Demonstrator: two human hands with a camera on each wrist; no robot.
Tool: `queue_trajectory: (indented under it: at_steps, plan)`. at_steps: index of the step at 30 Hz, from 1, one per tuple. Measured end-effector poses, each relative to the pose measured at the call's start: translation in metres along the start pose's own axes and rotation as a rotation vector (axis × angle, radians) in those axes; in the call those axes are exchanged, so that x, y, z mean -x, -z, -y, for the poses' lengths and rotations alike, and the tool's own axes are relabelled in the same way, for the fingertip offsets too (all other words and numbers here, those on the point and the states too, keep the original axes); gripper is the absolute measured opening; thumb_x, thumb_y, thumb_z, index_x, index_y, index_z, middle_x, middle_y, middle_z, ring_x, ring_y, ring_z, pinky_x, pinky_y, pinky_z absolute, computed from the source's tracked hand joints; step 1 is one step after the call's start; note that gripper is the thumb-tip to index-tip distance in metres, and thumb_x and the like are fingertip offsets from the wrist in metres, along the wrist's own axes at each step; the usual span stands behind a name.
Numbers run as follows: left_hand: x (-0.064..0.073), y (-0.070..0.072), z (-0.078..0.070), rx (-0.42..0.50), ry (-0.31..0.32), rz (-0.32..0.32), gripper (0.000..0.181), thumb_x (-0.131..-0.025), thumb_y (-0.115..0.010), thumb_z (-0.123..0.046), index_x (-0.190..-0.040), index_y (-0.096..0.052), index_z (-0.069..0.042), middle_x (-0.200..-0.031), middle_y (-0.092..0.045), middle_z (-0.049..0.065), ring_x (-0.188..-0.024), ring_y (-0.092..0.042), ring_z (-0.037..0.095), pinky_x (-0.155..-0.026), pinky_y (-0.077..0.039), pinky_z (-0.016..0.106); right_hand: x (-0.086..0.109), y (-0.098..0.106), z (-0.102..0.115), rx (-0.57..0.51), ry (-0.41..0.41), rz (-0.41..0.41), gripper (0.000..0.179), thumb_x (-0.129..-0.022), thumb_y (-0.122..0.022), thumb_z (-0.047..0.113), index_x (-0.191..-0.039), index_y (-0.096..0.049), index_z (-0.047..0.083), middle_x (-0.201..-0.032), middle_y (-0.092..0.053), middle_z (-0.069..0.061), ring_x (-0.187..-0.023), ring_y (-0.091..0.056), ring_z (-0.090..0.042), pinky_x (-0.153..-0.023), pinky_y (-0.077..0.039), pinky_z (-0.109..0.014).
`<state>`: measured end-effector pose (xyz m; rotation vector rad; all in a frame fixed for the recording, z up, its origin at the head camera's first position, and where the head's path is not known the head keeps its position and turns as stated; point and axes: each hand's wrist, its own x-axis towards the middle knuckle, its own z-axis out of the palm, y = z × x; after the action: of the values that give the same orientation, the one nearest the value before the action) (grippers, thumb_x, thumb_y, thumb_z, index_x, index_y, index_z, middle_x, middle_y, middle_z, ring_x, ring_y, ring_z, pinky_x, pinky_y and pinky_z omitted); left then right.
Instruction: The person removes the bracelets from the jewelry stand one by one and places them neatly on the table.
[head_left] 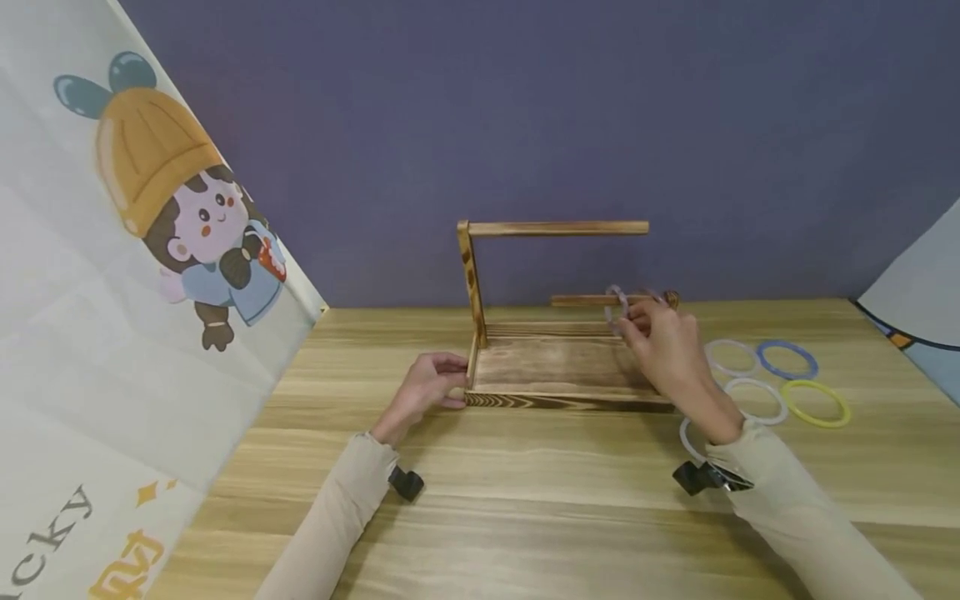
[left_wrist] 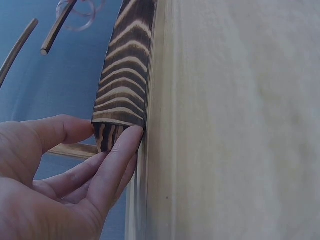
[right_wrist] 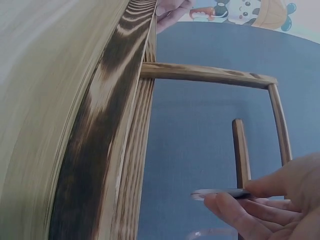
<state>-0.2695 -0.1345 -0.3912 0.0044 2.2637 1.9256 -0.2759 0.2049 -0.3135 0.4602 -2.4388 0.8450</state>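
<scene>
A wooden rack (head_left: 555, 367) stands on the table, with a tray-like base, a tall upper bar (head_left: 562, 227) and a shorter lower bar (head_left: 577, 301). My left hand (head_left: 423, 389) grips the left front corner of the base; in the left wrist view its thumb and fingers pinch the dark-grained end (left_wrist: 122, 95). Thumb and fingers of my right hand (head_left: 670, 348) pinch a pale translucent ring (right_wrist: 202, 194), which encircles the lower bar. Another clear ring (right_wrist: 210, 232) shows below it in the right wrist view. My right hand covers part of the rack's right side.
Right of the rack lie a blue ring (head_left: 787, 373), a yellow ring (head_left: 817, 421) and several pale rings (head_left: 783, 408), one partly behind the right wrist. A dark blue backdrop (head_left: 525, 125) rises behind the table. A printed cartoon sheet (head_left: 60, 292) hangs at left.
</scene>
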Motion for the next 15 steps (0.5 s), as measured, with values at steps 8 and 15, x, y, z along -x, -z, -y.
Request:
queue_trajectory:
  at_steps: [8, 15]
  plan:
    - [-0.002, -0.002, -0.001, 0.001, -0.003, 0.000, 0.034, -0.091, -0.064, 0.004, -0.124, -0.060, 0.010, -0.116, -0.063, 0.026, -0.094, -0.068, 0.029, -0.073, -0.065, 0.039, -0.008, -0.008, 0.011, -0.048, 0.023, 0.033, 0.019, -0.093, -0.068, 0.005, -0.104, -0.068, -0.011, -0.092, -0.072, -0.025, -0.077, -0.070, -0.036, -0.067, -0.062, -0.051]
    - [-0.001, 0.000, 0.001, -0.005, -0.006, -0.002, 0.034, -0.091, -0.063, 0.005, -0.124, -0.059, 0.010, -0.115, -0.063, 0.026, -0.097, -0.068, 0.033, -0.072, -0.065, 0.039, -0.012, -0.014, 0.021, -0.017, 0.055, 0.014, 0.017, -0.092, -0.070, 0.004, -0.100, -0.069, -0.011, -0.087, -0.073, -0.023, -0.073, -0.071, -0.034, -0.070, -0.061, -0.051]
